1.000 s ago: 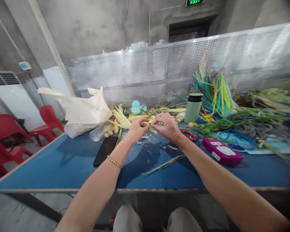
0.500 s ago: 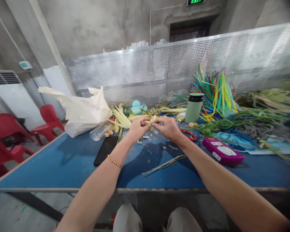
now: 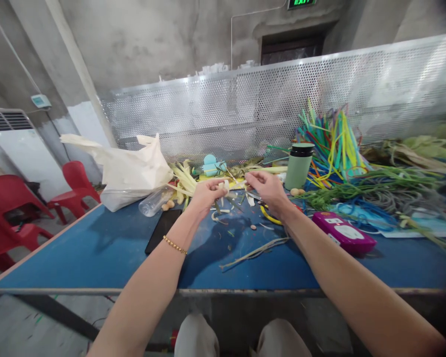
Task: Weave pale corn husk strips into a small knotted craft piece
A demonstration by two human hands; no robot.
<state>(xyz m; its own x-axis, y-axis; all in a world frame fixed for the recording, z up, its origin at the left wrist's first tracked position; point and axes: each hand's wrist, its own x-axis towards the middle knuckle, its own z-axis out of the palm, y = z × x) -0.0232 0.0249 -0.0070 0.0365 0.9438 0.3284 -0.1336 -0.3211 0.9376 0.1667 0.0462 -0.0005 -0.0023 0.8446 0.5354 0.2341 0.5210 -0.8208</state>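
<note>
My left hand (image 3: 207,194) is closed around pale leaf strips (image 3: 223,187) that stick out past its fingers. A gold bracelet (image 3: 174,244) sits on that wrist. My right hand (image 3: 268,187) is a little to the right, fingers curled and pinched near the strip ends; what it pinches is too small to name. Both hands hover above the blue table (image 3: 96,253), just in front of a heap of pale yellow leaf strips (image 3: 186,181). Under my right wrist lies a yellow-handled tool (image 3: 269,216).
A black phone (image 3: 162,229) and clear bottle (image 3: 154,201) lie left of my hands, beside a white bag (image 3: 126,171). A green flask (image 3: 298,166), coloured strips (image 3: 330,144), a magenta case (image 3: 344,232) are right. Red chairs (image 3: 7,208) stand left. A perforated metal screen (image 3: 245,109) backs the table.
Both hands have moved slightly away from me and pulled apart. The right hand has lifted off the strips, uncovering the yellow-handled tool beneath its wrist.
</note>
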